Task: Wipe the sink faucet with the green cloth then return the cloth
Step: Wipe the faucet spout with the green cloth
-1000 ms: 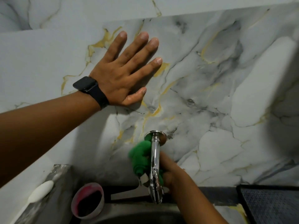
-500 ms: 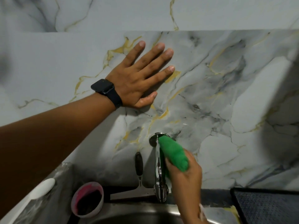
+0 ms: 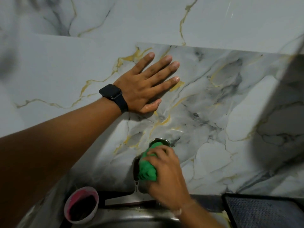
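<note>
My right hand point(image 3: 166, 171) grips the bunched green cloth point(image 3: 147, 168) and presses it over the top of the faucet. Only the faucet's round chrome wall flange point(image 3: 160, 140) shows above the cloth; the spout is hidden under my hand and the cloth. My left hand point(image 3: 144, 86) lies flat on the marble wall above and to the left of the faucet, fingers spread, holding nothing. A black watch sits on that wrist.
A pink-rimmed cup point(image 3: 81, 204) with dark contents stands at the sink's left rim. The steel sink point(image 3: 131, 219) lies below. A dark mat point(image 3: 266, 211) covers the counter at lower right. A dark-handled tool point(image 3: 136, 171) stands against the wall behind the cloth.
My right hand has shifted the cloth from the right side of the faucet to over its top, covering the spout. My left hand stays pressed on the wall.
</note>
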The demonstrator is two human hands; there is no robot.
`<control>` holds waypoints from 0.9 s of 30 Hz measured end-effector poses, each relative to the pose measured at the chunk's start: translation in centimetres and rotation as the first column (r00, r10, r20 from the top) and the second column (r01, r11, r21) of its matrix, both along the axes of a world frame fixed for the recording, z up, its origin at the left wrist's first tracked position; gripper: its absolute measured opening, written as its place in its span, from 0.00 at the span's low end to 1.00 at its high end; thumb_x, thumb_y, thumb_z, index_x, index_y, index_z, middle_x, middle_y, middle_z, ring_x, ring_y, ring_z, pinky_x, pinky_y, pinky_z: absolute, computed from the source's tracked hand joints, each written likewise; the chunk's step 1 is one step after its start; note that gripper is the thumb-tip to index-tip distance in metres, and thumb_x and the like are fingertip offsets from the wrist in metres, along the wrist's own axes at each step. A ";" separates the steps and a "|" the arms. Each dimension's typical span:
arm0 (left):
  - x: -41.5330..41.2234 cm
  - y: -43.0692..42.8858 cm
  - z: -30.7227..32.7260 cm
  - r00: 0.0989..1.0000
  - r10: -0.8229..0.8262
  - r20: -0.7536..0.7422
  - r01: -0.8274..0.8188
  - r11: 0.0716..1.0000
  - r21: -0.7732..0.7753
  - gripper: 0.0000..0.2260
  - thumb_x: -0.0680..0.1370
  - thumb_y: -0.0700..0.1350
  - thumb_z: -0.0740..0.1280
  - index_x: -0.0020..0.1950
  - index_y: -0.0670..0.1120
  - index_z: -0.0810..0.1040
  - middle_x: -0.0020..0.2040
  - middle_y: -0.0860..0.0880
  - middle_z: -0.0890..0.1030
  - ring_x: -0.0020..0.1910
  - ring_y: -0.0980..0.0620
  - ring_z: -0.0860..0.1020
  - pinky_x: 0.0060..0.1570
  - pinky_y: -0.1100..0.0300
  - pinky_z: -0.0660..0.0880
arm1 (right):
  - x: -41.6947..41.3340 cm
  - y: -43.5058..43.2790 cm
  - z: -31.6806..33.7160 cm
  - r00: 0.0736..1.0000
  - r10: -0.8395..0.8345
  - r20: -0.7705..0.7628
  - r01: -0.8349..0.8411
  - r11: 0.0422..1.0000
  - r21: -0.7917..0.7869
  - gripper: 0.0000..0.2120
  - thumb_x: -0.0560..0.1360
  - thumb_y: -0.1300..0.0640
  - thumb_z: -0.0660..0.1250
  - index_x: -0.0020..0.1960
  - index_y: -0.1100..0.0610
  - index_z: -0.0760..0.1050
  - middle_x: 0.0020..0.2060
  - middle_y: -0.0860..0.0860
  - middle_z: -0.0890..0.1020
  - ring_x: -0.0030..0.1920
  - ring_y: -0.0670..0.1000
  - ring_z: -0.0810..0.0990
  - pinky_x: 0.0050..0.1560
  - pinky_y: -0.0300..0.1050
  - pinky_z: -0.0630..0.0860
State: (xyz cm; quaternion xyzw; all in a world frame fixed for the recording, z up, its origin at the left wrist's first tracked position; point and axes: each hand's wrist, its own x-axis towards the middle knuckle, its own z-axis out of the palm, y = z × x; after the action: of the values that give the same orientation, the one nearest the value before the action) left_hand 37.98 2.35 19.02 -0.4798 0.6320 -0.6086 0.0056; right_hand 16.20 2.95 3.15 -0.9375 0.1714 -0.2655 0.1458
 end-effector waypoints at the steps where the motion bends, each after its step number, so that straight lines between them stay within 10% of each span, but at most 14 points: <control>1: -0.1 -0.1 0.1 1.000 -0.006 0.000 0.006 1.000 -0.004 0.32 0.78 0.56 0.56 0.81 0.45 0.57 0.80 0.40 0.61 0.80 0.39 0.57 0.76 0.37 0.52 | -0.8 1.0 -1.0 0.985 -0.082 0.150 0.056 0.984 0.168 0.25 0.62 0.44 0.73 0.58 0.44 0.75 0.60 0.42 0.73 0.64 0.45 0.66 0.65 0.45 0.70; 4: 0.0 0.0 0.3 1.000 -0.001 -0.004 0.001 1.000 -0.007 0.32 0.78 0.56 0.56 0.80 0.45 0.57 0.80 0.39 0.61 0.79 0.39 0.58 0.76 0.37 0.52 | -0.7 3.4 -2.0 0.889 -0.345 0.302 0.097 0.784 0.613 0.25 0.69 0.28 0.59 0.61 0.36 0.69 0.64 0.36 0.63 0.68 0.40 0.60 0.66 0.43 0.67; 7: 0.0 0.2 0.3 1.000 0.007 0.002 -0.007 1.000 -0.015 0.32 0.79 0.56 0.56 0.80 0.45 0.58 0.79 0.39 0.62 0.79 0.38 0.59 0.76 0.37 0.53 | 0.7 3.1 -0.7 0.827 -0.481 0.290 0.054 0.581 0.812 0.08 0.73 0.41 0.64 0.50 0.39 0.76 0.61 0.39 0.65 0.67 0.45 0.63 0.69 0.52 0.68; 15: 0.6 0.1 0.3 1.000 0.019 0.013 -0.019 1.000 -0.019 0.33 0.78 0.57 0.56 0.81 0.46 0.56 0.80 0.40 0.61 0.80 0.39 0.57 0.77 0.38 0.52 | 4.3 1.3 1.2 0.913 -0.403 -0.060 0.405 0.914 0.030 0.23 0.66 0.51 0.68 0.58 0.54 0.66 0.60 0.56 0.69 0.58 0.58 0.69 0.52 0.54 0.80; 20: 0.3 0.4 0.2 0.999 0.046 0.014 -0.046 0.999 -0.019 0.32 0.79 0.57 0.55 0.81 0.46 0.55 0.80 0.39 0.61 0.79 0.39 0.57 0.76 0.38 0.52 | 2.9 0.8 0.5 0.952 -0.305 -0.023 0.301 0.920 0.250 0.27 0.63 0.52 0.70 0.59 0.47 0.64 0.62 0.50 0.65 0.60 0.54 0.67 0.57 0.51 0.78; 23: -0.1 0.6 0.0 0.999 0.042 0.016 -0.042 0.999 -0.017 0.32 0.79 0.57 0.55 0.81 0.46 0.56 0.79 0.39 0.61 0.79 0.39 0.58 0.76 0.38 0.52 | 0.2 1.0 -1.6 0.927 -0.326 0.184 0.020 0.534 0.845 0.26 0.64 0.53 0.69 0.56 0.34 0.64 0.60 0.47 0.68 0.55 0.54 0.77 0.48 0.50 0.83; 27: -0.2 0.5 0.5 0.998 0.049 0.047 -0.047 0.998 -0.046 0.32 0.79 0.57 0.55 0.81 0.45 0.57 0.79 0.39 0.62 0.79 0.38 0.59 0.79 0.42 0.45 | -2.3 -0.9 -4.9 0.872 -0.352 0.340 -0.422 -0.191 0.886 0.24 0.69 0.43 0.69 0.64 0.48 0.77 0.57 0.56 0.84 0.55 0.58 0.85 0.52 0.54 0.82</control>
State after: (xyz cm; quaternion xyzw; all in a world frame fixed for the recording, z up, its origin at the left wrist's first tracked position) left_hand 37.74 2.82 19.47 -0.4800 0.6064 -0.6335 0.0245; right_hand 13.87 2.09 -1.78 -0.3742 0.2400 -0.2539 0.8590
